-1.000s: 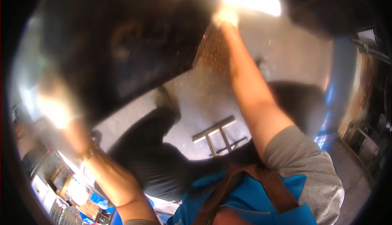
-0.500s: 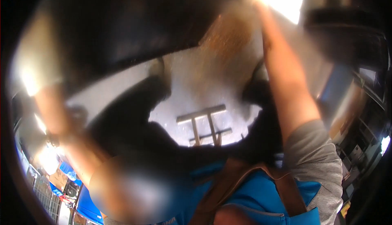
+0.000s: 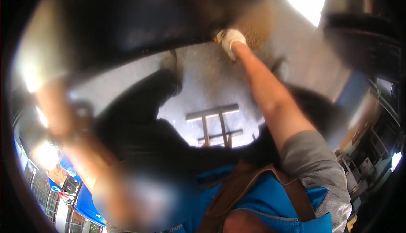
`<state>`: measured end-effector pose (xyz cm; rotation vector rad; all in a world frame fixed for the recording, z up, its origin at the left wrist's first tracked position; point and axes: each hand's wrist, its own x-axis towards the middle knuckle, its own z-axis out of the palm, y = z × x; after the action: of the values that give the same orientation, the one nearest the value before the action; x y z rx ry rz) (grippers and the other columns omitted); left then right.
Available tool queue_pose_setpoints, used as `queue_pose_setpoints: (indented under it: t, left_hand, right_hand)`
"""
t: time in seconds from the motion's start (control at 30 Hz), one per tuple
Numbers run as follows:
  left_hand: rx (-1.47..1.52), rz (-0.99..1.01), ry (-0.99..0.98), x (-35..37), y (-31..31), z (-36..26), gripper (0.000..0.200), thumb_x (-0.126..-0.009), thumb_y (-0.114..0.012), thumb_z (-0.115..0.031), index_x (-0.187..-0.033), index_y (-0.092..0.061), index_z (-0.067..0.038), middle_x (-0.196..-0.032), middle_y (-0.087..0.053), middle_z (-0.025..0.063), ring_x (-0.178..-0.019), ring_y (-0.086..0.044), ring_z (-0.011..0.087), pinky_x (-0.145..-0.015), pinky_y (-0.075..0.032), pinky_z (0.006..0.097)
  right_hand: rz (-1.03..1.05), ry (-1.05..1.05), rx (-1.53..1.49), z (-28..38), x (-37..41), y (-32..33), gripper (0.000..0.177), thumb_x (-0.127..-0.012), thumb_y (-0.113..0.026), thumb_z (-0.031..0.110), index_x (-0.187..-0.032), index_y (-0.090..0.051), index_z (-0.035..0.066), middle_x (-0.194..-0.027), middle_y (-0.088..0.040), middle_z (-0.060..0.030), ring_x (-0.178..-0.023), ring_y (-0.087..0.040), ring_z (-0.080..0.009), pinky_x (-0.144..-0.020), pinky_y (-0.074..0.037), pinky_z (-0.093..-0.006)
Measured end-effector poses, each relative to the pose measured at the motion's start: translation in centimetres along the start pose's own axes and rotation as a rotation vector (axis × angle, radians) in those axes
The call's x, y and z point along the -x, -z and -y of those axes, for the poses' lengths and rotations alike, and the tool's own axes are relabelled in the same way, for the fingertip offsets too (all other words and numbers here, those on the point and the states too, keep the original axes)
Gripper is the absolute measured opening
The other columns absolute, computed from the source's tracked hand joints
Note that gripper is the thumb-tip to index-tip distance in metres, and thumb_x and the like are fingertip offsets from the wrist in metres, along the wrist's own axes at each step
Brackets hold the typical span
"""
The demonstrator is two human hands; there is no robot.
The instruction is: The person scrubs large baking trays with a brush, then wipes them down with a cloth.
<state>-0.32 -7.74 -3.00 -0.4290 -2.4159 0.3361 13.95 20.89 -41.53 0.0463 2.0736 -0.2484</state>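
Observation:
A large dark panel-like object [image 3: 127,25] fills the upper left of the view, its lower edge running across the middle. My right hand [image 3: 232,40], in a whitish glove, is at the right end of that edge. Its fingers look closed, but what they hold, if anything, is too small and blurred to make out. Far to the left, my left hand [image 3: 40,57] shows only as a pale smear beside the dark object. Its fingers cannot be made out.
Brown dust or grit [image 3: 258,25] lies on the grey floor beyond my right hand. A metal frame [image 3: 213,112] stands between my legs. A dark rounded object [image 3: 359,38] is at the upper right. Shelving and blue items [image 3: 89,205] are at the lower left.
My right hand has come down and left from the bright patch at the top to the dark object's edge. My left arm has hardly moved.

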Motion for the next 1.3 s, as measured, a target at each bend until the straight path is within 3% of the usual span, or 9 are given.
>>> queue_pose_setpoints:
  t: [0.13, 0.2, 0.37, 0.43, 0.77, 0.97, 1.03, 1.1, 1.3]
  left_hand:
    - [-0.004, -0.031, 0.031, -0.1, 0.4, -1.0, 0.034, -0.097, -0.062, -0.031, -0.125, -0.07, -0.011, -0.131, -0.065, 0.018, -0.126, -0.058, 0.0361, -0.106, -0.045, 0.0412]
    - [-0.008, -0.049, 0.041, -0.2, 0.6, -1.4, 0.036, -0.096, -0.063, -0.032, -0.124, -0.07, -0.01, -0.13, -0.065, 0.0188, -0.126, -0.057, 0.0368, -0.106, -0.045, 0.0417]
    - [-0.019, -0.083, 0.073, -0.3, 1.2, -2.8, 0.039, -0.094, -0.066, -0.034, -0.122, -0.07, -0.008, -0.128, -0.065, 0.0207, -0.126, -0.057, 0.0385, -0.107, -0.044, 0.0429]
    - [-0.021, -0.102, 0.084, -0.2, 1.5, -3.6, 0.04, -0.094, -0.067, -0.036, -0.121, -0.071, -0.007, -0.128, -0.065, 0.0215, -0.126, -0.056, 0.0392, -0.107, -0.043, 0.0434]
    - [-0.189, -0.2, 0.115, -0.3, 3.3, -5.6, 0.04, -0.091, -0.068, -0.041, -0.111, -0.075, -0.007, -0.127, -0.065, 0.023, -0.124, -0.056, 0.0407, -0.107, -0.042, 0.0462]
    - [-0.339, -0.258, 0.107, -0.1, 3.4, -6.3, 0.037, -0.093, -0.064, -0.044, -0.1, -0.078, -0.01, -0.113, -0.07, 0.0231, -0.119, -0.059, 0.0397, -0.103, -0.042, 0.0481]
    - [-0.303, -0.199, 0.138, 0.2, 4.8, -8.5, 0.038, -0.095, -0.062, -0.043, -0.098, -0.077, -0.008, -0.1, -0.072, 0.0225, -0.112, -0.062, 0.0393, -0.098, -0.044, 0.0488]
    - [0.223, -0.003, 0.31, 0.3, 5.2, -7.9, 0.04, -0.097, -0.06, -0.043, -0.102, -0.075, -0.006, -0.095, -0.073, 0.0217, -0.101, -0.065, 0.0401, -0.094, -0.046, 0.0473]
    - [0.16, 0.033, 0.291, 0.5, 5.0, -6.6, 0.042, -0.099, -0.057, -0.042, -0.105, -0.074, -0.005, -0.098, -0.073, 0.0207, -0.098, -0.067, 0.0395, -0.094, -0.047, 0.0443]
  right_hand:
    - [-0.207, -0.053, -0.286, -1.0, -2.2, -1.9, 0.044, -0.075, -0.079, 0.03, -0.116, -0.074, 0.017, -0.115, -0.074, -0.01, -0.11, -0.069, -0.0289, -0.092, -0.054, -0.0397]
    - [-0.351, 0.107, -0.261, -1.9, -3.7, -3.0, 0.044, -0.075, -0.078, 0.031, -0.114, -0.074, 0.01, -0.105, -0.075, -0.0123, -0.101, -0.072, -0.029, -0.085, -0.056, -0.0394]
    - [-0.18, 0.327, -0.383, -0.1, -1.1, 1.7, 0.043, -0.08, -0.075, 0.03, -0.118, -0.072, 0.009, -0.112, -0.075, -0.0138, -0.102, -0.072, -0.0282, -0.088, -0.056, -0.0392]
    - [-0.251, 0.376, -0.466, 1.4, 0.5, 2.4, 0.046, -0.068, -0.076, 0.028, -0.107, -0.073, 0.005, -0.097, -0.075, -0.0168, -0.091, -0.072, -0.0325, -0.083, -0.057, -0.0403]
    - [-0.549, 0.782, -0.549, 12.8, 9.1, 7.0, 0.037, -0.071, -0.07, 0.023, -0.106, -0.075, 0.012, -0.105, -0.074, -0.0149, -0.101, -0.071, -0.033, -0.088, -0.058, -0.0388]
    - [-0.753, 0.703, -0.432, 18.1, 18.0, 11.5, 0.023, -0.073, -0.064, 0.02, -0.092, -0.077, 0.015, -0.092, -0.075, -0.0144, -0.091, -0.072, -0.0353, -0.078, -0.059, -0.0426]
    - [-0.592, 0.718, -0.431, 17.4, 18.3, 12.1, 0.022, -0.075, -0.065, 0.021, -0.093, -0.077, 0.02, -0.092, -0.075, -0.0121, -0.09, -0.072, -0.0347, -0.078, -0.059, -0.0423]
    - [-0.598, 0.696, -0.306, 15.5, 14.3, 10.2, 0.022, -0.08, -0.066, 0.028, -0.098, -0.079, 0.027, -0.093, -0.075, -0.01, -0.09, -0.072, -0.0325, -0.079, -0.059, -0.0402]
    - [-0.561, 0.602, -0.282, 11.4, 8.2, 5.6, 0.023, -0.084, -0.061, 0.021, -0.099, -0.077, 0.019, -0.096, -0.076, -0.0063, -0.093, -0.072, -0.0287, -0.08, -0.057, -0.0392]
